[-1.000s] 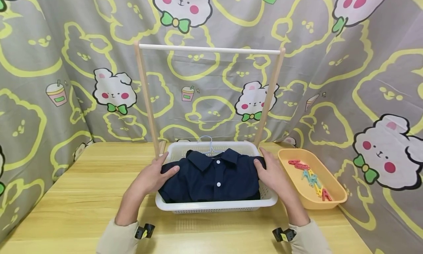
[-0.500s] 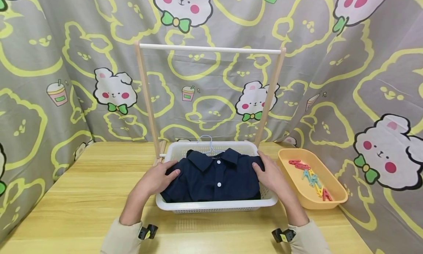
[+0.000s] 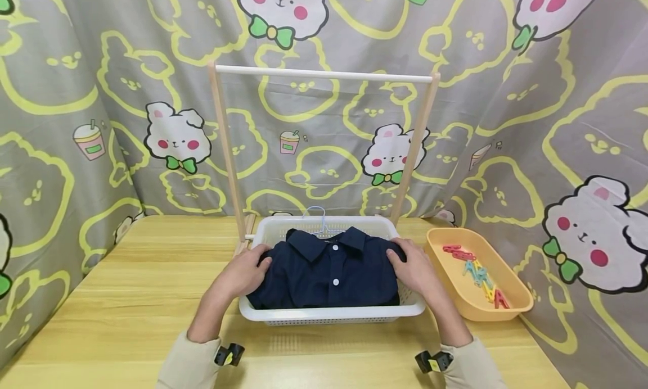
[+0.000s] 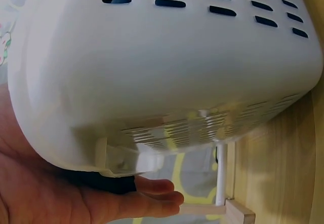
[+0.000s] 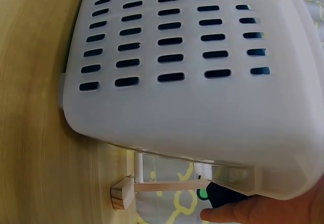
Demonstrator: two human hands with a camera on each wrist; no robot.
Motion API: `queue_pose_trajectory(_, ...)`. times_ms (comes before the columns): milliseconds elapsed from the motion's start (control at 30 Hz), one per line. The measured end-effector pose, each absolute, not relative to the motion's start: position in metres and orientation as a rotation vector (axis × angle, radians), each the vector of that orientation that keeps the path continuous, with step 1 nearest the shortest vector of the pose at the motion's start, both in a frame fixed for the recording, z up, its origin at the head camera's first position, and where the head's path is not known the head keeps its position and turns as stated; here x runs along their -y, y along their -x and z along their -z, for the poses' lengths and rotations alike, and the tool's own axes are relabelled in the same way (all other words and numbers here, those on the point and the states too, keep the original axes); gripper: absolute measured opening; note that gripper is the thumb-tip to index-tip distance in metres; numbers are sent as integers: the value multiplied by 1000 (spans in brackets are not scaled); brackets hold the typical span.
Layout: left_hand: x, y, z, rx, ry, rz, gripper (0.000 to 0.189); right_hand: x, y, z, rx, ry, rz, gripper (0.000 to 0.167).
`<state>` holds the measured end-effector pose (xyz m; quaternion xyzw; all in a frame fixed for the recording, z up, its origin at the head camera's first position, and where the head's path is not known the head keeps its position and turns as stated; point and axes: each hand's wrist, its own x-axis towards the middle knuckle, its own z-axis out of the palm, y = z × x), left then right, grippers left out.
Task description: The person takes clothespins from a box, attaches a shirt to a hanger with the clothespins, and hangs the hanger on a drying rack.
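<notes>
A navy button-up shirt (image 3: 309,274) with a collar and white buttons lies bundled in a white plastic basket (image 3: 331,315). Behind its collar, the hook of a light blue hanger (image 3: 324,222) stands up. My left hand (image 3: 247,272) grips the shirt's left side at the basket edge, thumb on top. On the opposite side my right hand (image 3: 416,270) holds the cloth likewise. In the left wrist view, dark cloth (image 4: 101,181) shows between the fingers and the basket rim. A bit of dark cloth (image 5: 223,194) shows by my right fingers in the right wrist view.
A wooden rack with a white crossbar (image 3: 324,73) stands behind the basket. To the right, a yellow tray (image 3: 455,290) holds several coloured clothespins (image 3: 476,272). A patterned grey curtain (image 3: 324,170) surrounds the wooden table (image 3: 152,276).
My left hand has shifted slightly inward and its fingers have drawn closer round the shirt's side. My right fingers have curled in a little on the other side. Shirt and basket stay in place.
</notes>
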<state>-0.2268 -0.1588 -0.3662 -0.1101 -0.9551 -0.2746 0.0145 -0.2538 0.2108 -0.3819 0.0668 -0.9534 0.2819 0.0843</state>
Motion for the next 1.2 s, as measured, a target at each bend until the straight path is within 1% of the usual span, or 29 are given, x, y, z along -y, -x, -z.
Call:
queue_pose_trajectory(133, 158, 228, 367, 2971, 312, 882, 32, -210, 253, 380, 2855, -184, -866, 45)
queue_pose_trajectory(467, 155, 228, 366, 2959, 261, 915, 37, -212, 252, 376, 2891, -186, -975, 52)
queue_pose_trajectory(867, 152, 229, 363, 2818, 185, 985, 34, -213, 251, 371, 2827, -78, -1142, 46)
queue_pose_trajectory(1200, 153, 227, 348, 2638, 132, 1175, 35, -207, 243, 350, 2598, 57, -1267, 46)
